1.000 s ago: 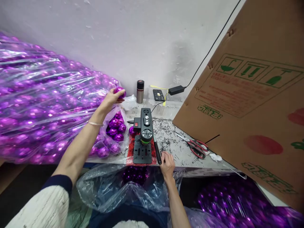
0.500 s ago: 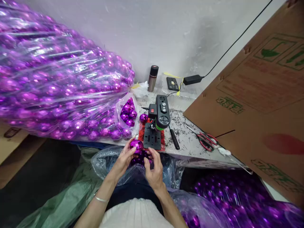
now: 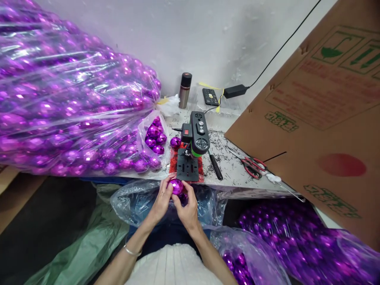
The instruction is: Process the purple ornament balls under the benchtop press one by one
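Note:
A shiny purple faceted ball (image 3: 177, 186) is held between my two hands over my lap. My left hand (image 3: 162, 198) grips its left side, thumb and fingers closed on it. On the other side, my right hand (image 3: 187, 204) has its thumb and fingertips on the same ball. Beneath it, more purple balls show partly in a clear plastic bag (image 3: 124, 206) across my lap. Just beyond my fingertips stands a small black bench drill press (image 3: 199, 132) with a slotted base plate (image 3: 187, 164) on a red mat. One loose purple ball (image 3: 175, 142) lies beside it.
A huge clear bag of purple balls (image 3: 74, 118) fills the left, with an opened pouch (image 3: 166, 132) at its end. Behind are a flask (image 3: 184, 91), phone (image 3: 210, 96) and power adapter (image 3: 236, 91). Scissors (image 3: 252, 166) lie right, before a cardboard box (image 3: 311, 118); bagged balls (image 3: 297, 237) sit lower right.
My right hand has come in from beside the ball and now touches it. The ball has shifted slightly right between both hands. The whole view has moved a little.

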A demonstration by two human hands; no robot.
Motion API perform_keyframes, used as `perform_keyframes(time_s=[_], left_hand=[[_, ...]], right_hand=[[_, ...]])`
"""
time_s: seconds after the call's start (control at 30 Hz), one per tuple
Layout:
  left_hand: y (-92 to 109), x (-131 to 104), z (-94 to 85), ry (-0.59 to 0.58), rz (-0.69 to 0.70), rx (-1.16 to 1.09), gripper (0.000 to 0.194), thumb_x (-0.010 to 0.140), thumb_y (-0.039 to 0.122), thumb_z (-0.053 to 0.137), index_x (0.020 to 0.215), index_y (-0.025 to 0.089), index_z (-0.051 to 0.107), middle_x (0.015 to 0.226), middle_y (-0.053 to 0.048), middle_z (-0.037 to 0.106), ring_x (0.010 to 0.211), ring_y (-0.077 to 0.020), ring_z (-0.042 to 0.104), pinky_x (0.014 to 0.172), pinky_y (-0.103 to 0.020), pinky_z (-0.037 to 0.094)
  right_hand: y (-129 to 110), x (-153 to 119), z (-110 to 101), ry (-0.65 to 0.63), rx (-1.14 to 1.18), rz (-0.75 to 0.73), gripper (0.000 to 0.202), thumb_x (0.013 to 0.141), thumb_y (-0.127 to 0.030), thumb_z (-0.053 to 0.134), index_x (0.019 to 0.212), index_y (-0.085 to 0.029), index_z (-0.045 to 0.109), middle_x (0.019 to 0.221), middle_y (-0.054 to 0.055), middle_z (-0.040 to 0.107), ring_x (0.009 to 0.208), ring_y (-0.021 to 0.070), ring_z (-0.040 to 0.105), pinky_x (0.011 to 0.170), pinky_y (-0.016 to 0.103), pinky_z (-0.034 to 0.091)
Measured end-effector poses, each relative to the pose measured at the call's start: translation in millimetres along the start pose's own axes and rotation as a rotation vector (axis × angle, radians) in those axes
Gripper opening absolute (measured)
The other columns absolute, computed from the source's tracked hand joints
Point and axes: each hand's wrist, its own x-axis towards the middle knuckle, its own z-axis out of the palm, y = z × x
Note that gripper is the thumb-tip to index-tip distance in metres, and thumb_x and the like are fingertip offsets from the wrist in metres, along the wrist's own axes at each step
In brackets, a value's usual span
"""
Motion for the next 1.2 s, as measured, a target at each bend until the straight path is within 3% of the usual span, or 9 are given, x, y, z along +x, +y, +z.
perform_keyframes(time_s=[0.2, 0.4, 0.6, 0.7, 0.87, 1.0, 1.2], left_hand=[[-4.1, 24.1, 5.5, -0.15, -0.064, 0.016, 0.081, 0.065, 0.056, 0.095, 0.132, 0.02, 0.068, 0.13, -0.012, 0.075, 0.122, -0.0322, 0.071, 0.11, -0.044, 0.055], [-8.6, 68.9, 17.4, 0.135, -0.017, -0.033, 0.071, 0.075, 0.063, 0.085, 0.128, 0.018, 0.071, 0.122, -0.013, 0.079, 0.118, -0.0292, 0.073, 0.11, -0.045, 0.054], [-24.1, 94.6, 21.6, 0.249, 0.19, 0.516, 0.056, 0.081, 0.051, 0.085, 0.129, 0.024, 0.074, 0.122, -0.011, 0.076, 0.125, -0.0318, 0.066, 0.119, -0.053, 0.04], [-30.0, 96.7, 16.8, 0.191, 0.262, 0.744, 0.054, 0.086, 0.046, 0.082, 0.135, 0.026, 0.072, 0.123, -0.011, 0.074, 0.125, -0.0323, 0.064, 0.118, -0.054, 0.038], [-33.4, 99.9, 13.6, 0.076, 0.409, 0.913, 0.051, 0.094, 0.049, 0.075, 0.137, 0.024, 0.068, 0.126, -0.013, 0.072, 0.124, -0.032, 0.063, 0.116, -0.052, 0.039], [-27.2, 103.7, 17.4, 0.008, 0.471, 0.963, 0.052, 0.093, 0.051, 0.075, 0.136, 0.023, 0.065, 0.126, -0.013, 0.073, 0.123, -0.0321, 0.064, 0.12, -0.054, 0.035], [-16.2, 109.8, 27.5, -0.033, 0.461, 0.95, 0.047, 0.085, 0.047, 0.081, 0.123, 0.022, 0.07, 0.115, -0.012, 0.075, 0.116, -0.0349, 0.067, 0.118, -0.057, 0.037]], right_hand=[[10.5, 12.2, -11.9, 0.023, 0.08, 0.249, 0.047, 0.101, -0.054, 0.057, 0.134, -0.022, 0.071, 0.126, 0.013, 0.078, 0.118, 0.0238, 0.074, 0.101, 0.039, 0.063], [19.7, 13.8, -27.6, 0.007, 0.152, 0.274, 0.04, 0.103, -0.051, 0.054, 0.123, -0.024, 0.078, 0.118, 0.011, 0.081, 0.103, 0.0212, 0.078, 0.095, 0.038, 0.064], [37.1, -12.1, -37.6, -0.039, 0.019, 0.208, 0.035, 0.105, -0.045, 0.052, 0.113, -0.025, 0.08, 0.11, 0.01, 0.08, 0.106, 0.0194, 0.076, 0.095, 0.034, 0.064], [45.7, -24.6, -44.4, -0.033, -0.008, 0.215, 0.035, 0.106, -0.044, 0.051, 0.113, -0.025, 0.079, 0.109, 0.01, 0.08, 0.105, 0.0195, 0.076, 0.095, 0.035, 0.063], [53.2, -27.4, -55.6, -0.007, -0.057, 0.234, 0.035, 0.106, -0.044, 0.051, 0.112, -0.025, 0.079, 0.109, 0.01, 0.08, 0.104, 0.0192, 0.076, 0.093, 0.034, 0.064], [50.3, -13.4, -66.2, 0.027, -0.095, 0.211, 0.033, 0.105, -0.042, 0.052, 0.112, -0.024, 0.079, 0.11, 0.01, 0.081, 0.103, 0.0187, 0.077, 0.092, 0.033, 0.065], [33.9, 24.7, -90.6, 0.153, -0.155, 0.096, 0.027, 0.105, -0.034, 0.055, 0.114, -0.023, 0.078, 0.107, 0.009, 0.081, 0.101, 0.0194, 0.078, 0.094, 0.037, 0.066]])
